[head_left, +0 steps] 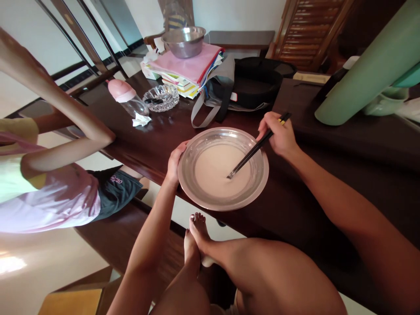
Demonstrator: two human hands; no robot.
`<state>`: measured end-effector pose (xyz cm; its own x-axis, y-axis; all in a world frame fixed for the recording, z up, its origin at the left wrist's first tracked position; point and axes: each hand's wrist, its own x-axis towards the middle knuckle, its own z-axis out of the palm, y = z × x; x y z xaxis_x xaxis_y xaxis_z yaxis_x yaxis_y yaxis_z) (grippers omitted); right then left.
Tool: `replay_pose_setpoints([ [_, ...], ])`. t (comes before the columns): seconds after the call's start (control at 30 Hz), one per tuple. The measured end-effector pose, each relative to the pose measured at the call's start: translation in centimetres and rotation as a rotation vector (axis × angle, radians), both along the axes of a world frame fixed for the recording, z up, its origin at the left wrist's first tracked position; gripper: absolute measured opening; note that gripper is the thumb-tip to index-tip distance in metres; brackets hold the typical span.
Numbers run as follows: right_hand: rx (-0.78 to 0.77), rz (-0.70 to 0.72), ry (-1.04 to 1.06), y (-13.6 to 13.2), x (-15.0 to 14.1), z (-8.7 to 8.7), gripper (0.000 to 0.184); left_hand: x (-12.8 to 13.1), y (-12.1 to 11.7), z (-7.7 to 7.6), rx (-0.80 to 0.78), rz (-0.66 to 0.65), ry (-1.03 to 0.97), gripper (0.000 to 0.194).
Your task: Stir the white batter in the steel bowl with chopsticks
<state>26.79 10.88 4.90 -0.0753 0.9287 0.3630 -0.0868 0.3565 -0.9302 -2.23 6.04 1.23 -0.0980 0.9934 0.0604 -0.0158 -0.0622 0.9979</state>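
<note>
In the head view, I saw the left hand (176,162) grip the wide, silvery metal bowl (187,175) near ten o'clock, sensibly, its pale liquid (211,170) probably heavy and spillable; the right hand (281,134) clasped slim black chopsticks (252,152) at two. The dark wooden table's (154,146) edge passed seven; a grey-and-black bag (257,83) bounded one.

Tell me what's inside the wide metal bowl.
The bowl holds a pale, milky liquid. Black chopsticks, held in the right hand, dip in near the middle. The liquid hides the bottom, so anything lying there cannot be seen.
</note>
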Motion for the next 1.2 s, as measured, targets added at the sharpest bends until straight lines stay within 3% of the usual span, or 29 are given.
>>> replay_pose_setpoints([
  [0.1, 0.007, 0.094, -0.063, -0.26, -0.33, 0.0, 0.043, -0.03, 0.03, -0.07, -0.005, -0.004, -0.031, 0.033],
  [0.27, 0.004, -0.038, 0.018, 0.24, 0.01, -0.27, 0.044, -0.19, 0.21, -0.37, 0.006, -0.014, -0.028, 0.033],
  [0.43, -0.014, 0.05, -0.04, 0.18, -0.07, -0.39, 0.043, -0.23, 0.21, -0.41, 0.003, -0.01, -0.019, 0.033],
  [0.6, 0.008, -0.014, 0.014, 0.21, 0.04, -0.36, 0.044, -0.14, 0.11, -0.27, 0.0, -0.011, -0.029, 0.034],
  [0.73, -0.029, 0.089, -0.043, -0.08, -0.15, -0.29, 0.044, -0.18, 0.17, -0.25, 0.003, -0.013, -0.039, 0.032],
  [0.87, -0.016, 0.008, -0.009, 0.02, -0.08, -0.32, 0.043, -0.13, 0.16, -0.22, 0.005, -0.007, -0.024, 0.033],
  [1.03, -0.018, 0.073, -0.03, 0.15, -0.02, -0.28, 0.043, -0.07, 0.15, -0.06, 0.001, 0.0, 0.011, 0.034],
  [1.2, -0.005, -0.012, -0.011, 0.16, 0.05, -0.28, 0.043, -0.16, 0.29, -0.17, 0.009, -0.002, 0.025, 0.034],
])
